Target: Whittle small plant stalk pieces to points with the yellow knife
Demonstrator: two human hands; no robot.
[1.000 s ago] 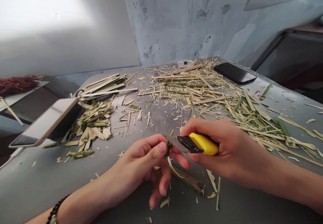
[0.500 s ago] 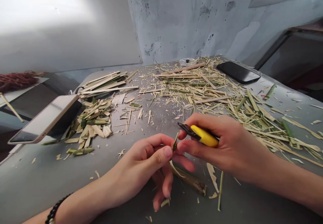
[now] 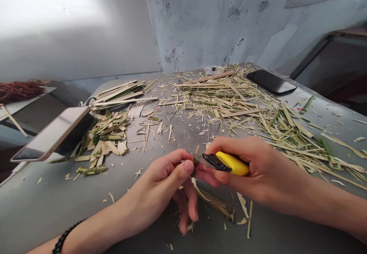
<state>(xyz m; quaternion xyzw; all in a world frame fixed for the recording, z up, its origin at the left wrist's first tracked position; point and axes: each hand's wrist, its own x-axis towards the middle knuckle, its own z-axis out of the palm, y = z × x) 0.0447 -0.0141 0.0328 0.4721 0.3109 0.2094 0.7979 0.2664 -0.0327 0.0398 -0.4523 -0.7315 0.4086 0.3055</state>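
Between the thumb and forefinger of my left hand point(image 3: 169, 181) a small green bamboo piece point(image 3: 195, 162) stands upright, its lower part hidden by the fingers. My right hand point(image 3: 252, 170) is wrapped round a yellow and black utility knife point(image 3: 232, 164). The knife's blade points left and meets the bamboo piece near its top. A pale curled shaving point(image 3: 200, 190) hangs just below my fingertips. Beneath the hands lies a brownish stick point(image 3: 219, 205) on the grey table point(image 3: 143, 223).
A propped phone point(image 3: 51, 133) stands at left beside short bamboo pieces point(image 3: 107, 137). Behind it lies a bundle of long strips point(image 3: 123, 95). Shavings and strips point(image 3: 218, 101) spread over the back and right. A black phone point(image 3: 271, 82) lies at back right, near the wall point(image 3: 197, 25).
My right hand has turned the knife so that its blade now lies against the bamboo piece. My left hand has shifted only slightly and still pinches it.
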